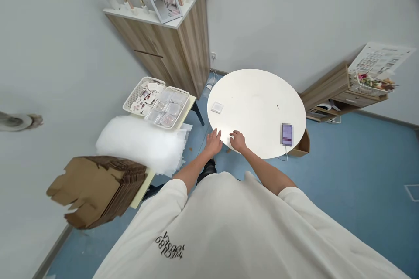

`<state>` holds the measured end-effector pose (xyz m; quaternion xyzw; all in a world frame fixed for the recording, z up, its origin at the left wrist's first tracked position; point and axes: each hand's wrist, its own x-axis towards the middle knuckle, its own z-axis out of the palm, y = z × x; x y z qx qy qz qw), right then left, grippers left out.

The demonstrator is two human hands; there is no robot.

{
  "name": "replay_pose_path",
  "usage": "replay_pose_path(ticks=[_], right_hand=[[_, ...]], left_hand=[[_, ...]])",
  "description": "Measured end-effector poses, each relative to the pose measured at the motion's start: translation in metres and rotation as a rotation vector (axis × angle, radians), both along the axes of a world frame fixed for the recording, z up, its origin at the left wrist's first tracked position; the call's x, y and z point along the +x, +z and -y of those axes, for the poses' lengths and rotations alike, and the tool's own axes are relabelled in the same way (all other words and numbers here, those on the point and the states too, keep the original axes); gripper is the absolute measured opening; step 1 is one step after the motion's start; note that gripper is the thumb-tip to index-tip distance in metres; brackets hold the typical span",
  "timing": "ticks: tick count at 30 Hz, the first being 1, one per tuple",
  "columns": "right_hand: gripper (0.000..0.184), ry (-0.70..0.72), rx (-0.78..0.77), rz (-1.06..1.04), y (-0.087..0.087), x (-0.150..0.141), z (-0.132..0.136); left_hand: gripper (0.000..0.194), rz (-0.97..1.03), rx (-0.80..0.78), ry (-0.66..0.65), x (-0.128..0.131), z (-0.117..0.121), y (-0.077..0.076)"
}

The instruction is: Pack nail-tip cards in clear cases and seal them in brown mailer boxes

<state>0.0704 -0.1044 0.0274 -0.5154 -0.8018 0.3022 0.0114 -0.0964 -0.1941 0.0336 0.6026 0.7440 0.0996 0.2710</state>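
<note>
My left hand point(214, 141) rests at the near left edge of a round white table point(255, 96), its fingers spread and nothing in them. Just to its right, my right hand point(238, 141) is over the tabletop near the same edge. Its fingers are bent but apart, and I see nothing held. Beyond my left hand lies a small flat, pale square case point(217, 107); neither hand touches it. Toward the table's right side is a phone point(287, 135) with a blurred purple screen and a white cable.
Left of me, a side table carries white baskets point(144, 79) with cards and transparent boxes, a white foam roll point(140, 139) and stacked flattened cardboard boxes point(94, 187). A wooden cabinet point(193, 48) stands behind. At right is a low shelf point(347, 91); a brown bin point(303, 146) sits beneath the table.
</note>
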Motion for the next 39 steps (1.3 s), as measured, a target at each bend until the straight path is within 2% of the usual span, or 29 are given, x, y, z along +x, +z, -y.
replay_pose_path(ticks=[4,8,12,15,18,23,29,33,36,39], right_hand=[[0.038,0.049,0.006,-0.004,0.012,0.015,0.035],[0.038,0.09,0.026,-0.034,0.025,0.015,0.059],[0.037,0.162,0.057,-0.06,0.035,0.002,0.079],[0.037,0.248,0.064,-0.069,0.04,-0.02,0.097],[0.037,0.36,0.054,-0.085,0.044,-0.055,0.121],[0.037,0.537,0.038,-0.146,0.053,-0.127,0.172],[0.04,0.721,0.054,-0.232,0.066,-0.224,0.247],[0.044,0.905,0.12,-0.296,0.079,-0.289,0.303],[0.044,1.067,0.203,-0.313,0.088,-0.331,0.339],[0.044,1.209,0.299,-0.261,0.091,-0.364,0.362]], left_hand=[[0.065,-0.024,-0.013,0.025,0.017,0.044,0.009],[0.066,-0.038,0.009,0.069,0.018,0.078,0.023],[0.062,-0.048,0.024,0.12,0.01,0.111,0.038],[0.057,-0.056,0.06,0.189,-0.005,0.142,0.047],[0.051,-0.046,0.14,0.289,-0.03,0.18,0.053],[0.04,-0.057,0.292,0.462,-0.085,0.255,0.061],[0.036,-0.151,0.331,0.675,-0.155,0.346,0.072],[0.042,-0.218,0.298,0.747,-0.204,0.403,0.074],[0.047,-0.276,0.211,0.734,-0.239,0.44,0.075],[0.049,-0.33,0.09,0.703,-0.266,0.47,0.073]])
